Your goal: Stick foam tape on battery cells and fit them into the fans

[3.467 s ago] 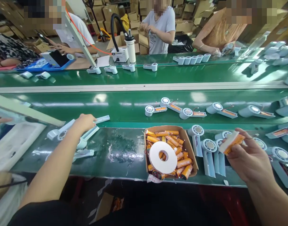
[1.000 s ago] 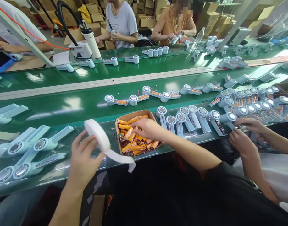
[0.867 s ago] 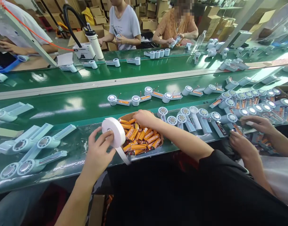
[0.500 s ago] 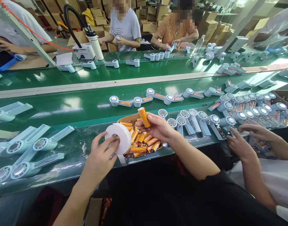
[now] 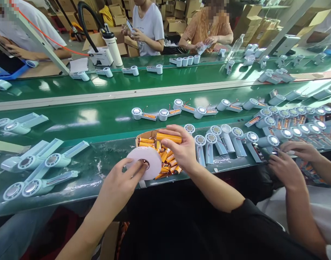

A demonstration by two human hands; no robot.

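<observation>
My left hand grips a white roll of tape, two fingers pushed into its core. The roll's flat face is turned toward me. Between the thumb and fingers of my right hand lies an orange battery cell, held about level. Both hands are over an open cardboard box, which holds many orange battery cells with dark ends. The roll covers the box's left front part.
Pale blue handheld fan bodies lie on the bench at left, and more fan bodies at right. A co-worker's hands work close on my right. Wired fan bodies rest on the green belt. Other people sit across.
My right hand has turned the battery cell from nearly upright to lying level. My left hand has brought the tape roll rightward and lower, its face turned more toward me.
</observation>
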